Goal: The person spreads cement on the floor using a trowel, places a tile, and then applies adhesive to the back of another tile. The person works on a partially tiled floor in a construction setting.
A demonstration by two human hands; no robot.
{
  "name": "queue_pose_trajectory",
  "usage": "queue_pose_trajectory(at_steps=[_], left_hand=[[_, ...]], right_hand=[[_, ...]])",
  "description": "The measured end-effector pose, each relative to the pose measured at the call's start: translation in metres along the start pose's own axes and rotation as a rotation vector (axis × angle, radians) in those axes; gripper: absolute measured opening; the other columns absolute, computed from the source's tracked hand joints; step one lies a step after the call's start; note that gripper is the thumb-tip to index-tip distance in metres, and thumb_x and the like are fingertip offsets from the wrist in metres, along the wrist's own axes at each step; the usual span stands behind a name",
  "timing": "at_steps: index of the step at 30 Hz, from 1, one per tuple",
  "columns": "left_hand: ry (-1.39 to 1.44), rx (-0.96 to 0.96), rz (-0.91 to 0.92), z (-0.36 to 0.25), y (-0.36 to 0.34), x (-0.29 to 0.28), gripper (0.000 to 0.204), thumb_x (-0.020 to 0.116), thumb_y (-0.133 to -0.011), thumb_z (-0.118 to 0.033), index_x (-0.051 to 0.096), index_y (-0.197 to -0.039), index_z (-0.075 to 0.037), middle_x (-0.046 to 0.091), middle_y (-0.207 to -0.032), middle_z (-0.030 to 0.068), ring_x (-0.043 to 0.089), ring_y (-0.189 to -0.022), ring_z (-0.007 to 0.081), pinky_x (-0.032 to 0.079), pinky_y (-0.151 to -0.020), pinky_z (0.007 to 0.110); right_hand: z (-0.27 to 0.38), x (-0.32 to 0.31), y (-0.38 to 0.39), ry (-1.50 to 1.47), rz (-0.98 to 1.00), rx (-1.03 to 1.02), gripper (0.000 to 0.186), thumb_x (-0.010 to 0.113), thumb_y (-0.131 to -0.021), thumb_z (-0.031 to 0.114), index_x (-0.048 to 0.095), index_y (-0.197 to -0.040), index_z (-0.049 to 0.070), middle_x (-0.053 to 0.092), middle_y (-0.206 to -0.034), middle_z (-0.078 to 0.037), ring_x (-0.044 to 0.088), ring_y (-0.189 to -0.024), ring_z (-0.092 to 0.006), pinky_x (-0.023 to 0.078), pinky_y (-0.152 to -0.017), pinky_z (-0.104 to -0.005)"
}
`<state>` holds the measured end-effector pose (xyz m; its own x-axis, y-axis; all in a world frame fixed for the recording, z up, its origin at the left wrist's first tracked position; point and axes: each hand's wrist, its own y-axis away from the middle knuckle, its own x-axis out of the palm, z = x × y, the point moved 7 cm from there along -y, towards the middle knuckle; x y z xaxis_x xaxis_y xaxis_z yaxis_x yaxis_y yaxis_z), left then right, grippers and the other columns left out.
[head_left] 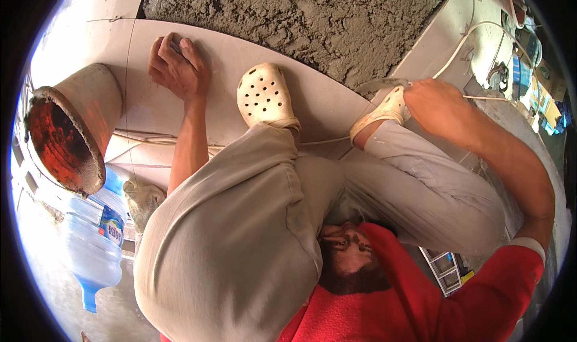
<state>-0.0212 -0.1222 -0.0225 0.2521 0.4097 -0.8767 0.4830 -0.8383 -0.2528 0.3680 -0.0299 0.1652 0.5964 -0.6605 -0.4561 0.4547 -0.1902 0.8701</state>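
My left hand (180,68) rests on a pale floor tile (150,116) with its fingers curled in. A small greyish bit shows between its fingers and thumb, too little to name. On the other side, my right hand (436,104) is closed around the handle end of a trowel (383,85). The grey blade lies at the right edge of a bed of rough, wet mortar (300,26), just beyond my shoe. My fingers hide most of the handle.
A mortar-crusted bucket (99,95), reddish inside, lies tipped at the left. Below it are a big blue water bottle (90,240) and a dirty cloth-like lump (143,201). A pale cable (327,142) runs behind my cream clogs (264,92). Clutter (541,95) lines the far right.
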Motion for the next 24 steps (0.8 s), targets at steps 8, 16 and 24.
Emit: queue_pose_trajectory(at_steps=[8,16,24], left_hand=[[-0.009,-0.007,0.005,0.004,0.0,0.002,0.039,0.055,-0.105,-0.04,0.062,-0.133,-0.013,0.055,-0.144,0.0114,0.044,-0.136,0.0347,0.03,-0.114,0.053],[0.001,0.001,-0.013,0.002,0.0,-0.001,0.035,0.055,-0.105,-0.037,0.062,-0.131,-0.014,0.056,-0.143,0.0094,0.045,-0.136,0.0322,0.029,-0.115,0.052],[0.052,0.035,-0.047,0.001,0.0,-0.001,0.035,0.055,-0.104,-0.037,0.063,-0.13,-0.014,0.057,-0.143,0.0098,0.046,-0.136,0.032,0.03,-0.114,0.052]], right_hand=[[0.008,-0.04,-0.065,0.151,0.256,-0.042,0.017,0.071,-0.083,0.009,0.077,-0.083,-0.007,0.075,-0.085,-0.026,0.075,-0.086,-0.0443,0.062,-0.075,-0.0513],[0.026,-0.094,-0.101,0.089,0.453,-0.046,0.036,0.066,-0.098,0.028,0.065,-0.1,-0.008,0.069,-0.093,-0.03,0.072,-0.09,-0.0442,0.058,-0.081,-0.0516],[-0.023,-0.086,-0.047,0.143,0.089,-0.02,0.028,0.07,-0.093,0.021,0.073,-0.083,-0.006,0.071,-0.085,-0.027,0.07,-0.091,-0.0439,0.056,-0.086,-0.0519]])
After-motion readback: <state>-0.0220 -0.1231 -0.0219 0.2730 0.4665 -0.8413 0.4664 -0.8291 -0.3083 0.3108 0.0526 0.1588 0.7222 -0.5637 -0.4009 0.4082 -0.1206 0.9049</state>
